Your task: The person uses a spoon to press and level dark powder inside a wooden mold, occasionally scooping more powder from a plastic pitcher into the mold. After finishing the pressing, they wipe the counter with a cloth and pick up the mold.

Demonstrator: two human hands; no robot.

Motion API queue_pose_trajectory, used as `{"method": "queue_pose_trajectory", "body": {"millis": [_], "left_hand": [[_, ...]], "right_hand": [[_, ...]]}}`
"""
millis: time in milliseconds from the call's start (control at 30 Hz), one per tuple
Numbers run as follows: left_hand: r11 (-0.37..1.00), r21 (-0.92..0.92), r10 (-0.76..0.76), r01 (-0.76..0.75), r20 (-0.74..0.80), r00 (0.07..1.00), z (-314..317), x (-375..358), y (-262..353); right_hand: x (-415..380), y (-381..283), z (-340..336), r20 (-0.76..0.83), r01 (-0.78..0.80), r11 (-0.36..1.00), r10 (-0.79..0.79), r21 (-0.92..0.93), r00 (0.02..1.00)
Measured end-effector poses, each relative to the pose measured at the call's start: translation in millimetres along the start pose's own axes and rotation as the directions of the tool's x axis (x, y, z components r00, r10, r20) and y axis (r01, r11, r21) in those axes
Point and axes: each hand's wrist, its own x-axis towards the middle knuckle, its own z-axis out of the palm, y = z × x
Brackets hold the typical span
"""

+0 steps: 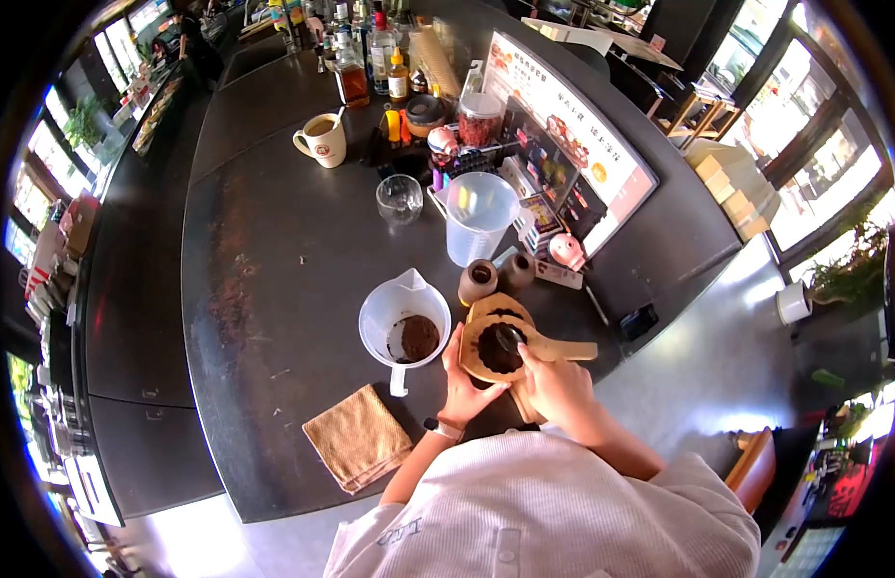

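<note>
My left hand (464,393) is wrapped around the near left side of a wooden mold (474,358) with a scalloped hollow and a handle pointing right. Dark brown material lies in the hollow. Over it, my right hand (555,387) is closed on what looks like a small dark spoon (508,337), its tip inside the hollow. A second wooden mold (500,306) shows partly behind the first. Left of my hands stands a translucent measuring jug (375,323) with dark brown powder or paste at its bottom. A folded brown cloth (358,438) lies at the counter's near edge.
Beyond the molds are two small brown jars (478,279), a translucent plastic pitcher (481,217) and a clear glass (400,200). Farther off stand a white mug (322,142), several bottles (351,77) and a menu board (572,130). The dark counter (274,289) ends at the right in a curved edge.
</note>
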Motion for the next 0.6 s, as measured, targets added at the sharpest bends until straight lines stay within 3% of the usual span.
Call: {"method": "queue_pose_trajectory", "body": {"millis": [133, 200, 333, 600], "left_hand": [[1.0, -0.018, 0.01, -0.01, 0.002, 1.0, -1.3, 1.4, 0.8], [0.998, -0.029, 0.064, -0.064, -0.01, 0.998, 0.1, 1.6, -1.9], [0.999, -0.025, 0.028, -0.028, -0.002, 1.0, -1.4, -1.4, -6.7], [0.999, -0.013, 0.037, -0.037, -0.01, 0.999, -0.5, -0.9, -6.8]], "right_hand": [[-9.0, -12.9, -20.9, 0.117, -0.033, 0.999, 0.034, -0.015, 0.993], [-8.6, -12.6, -14.0, 0.07, -0.02, 1.0, 0.022, -0.021, 0.997], [-3.6, -10.3, -2.7, 0.007, 0.009, 1.0, -0.008, -0.019, 1.0], [3.5, -11.2, 0.5, 0.019, -0.004, 0.999, 0.005, -0.032, 1.0]]}}
